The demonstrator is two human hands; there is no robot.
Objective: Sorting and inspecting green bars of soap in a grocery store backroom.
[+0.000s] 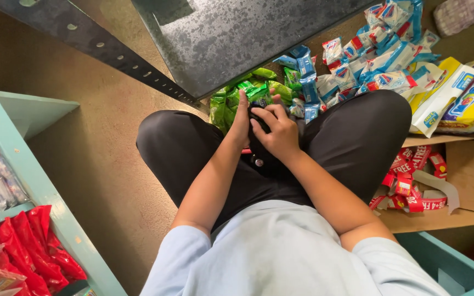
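I sit cross-legged on the floor in black trousers and a light blue shirt. My left hand (241, 121) and my right hand (276, 133) meet over my lap, both fingering a small dark object (260, 143) between my knees. What that dark thing is cannot be told. Just beyond my hands lies a pile of green sachet strips (248, 93). Blue sachet strips (305, 74) lie beside them to the right.
A heap of blue-and-white packets (385, 49) and yellow-white packs (462, 93) lies at the upper right. Red sachets (410, 183) sit on flattened cardboard (470, 175) by my right knee. A teal shelf (28, 175) with red packets (28, 246) stands left. A dark metal sheet (237, 33) is ahead.
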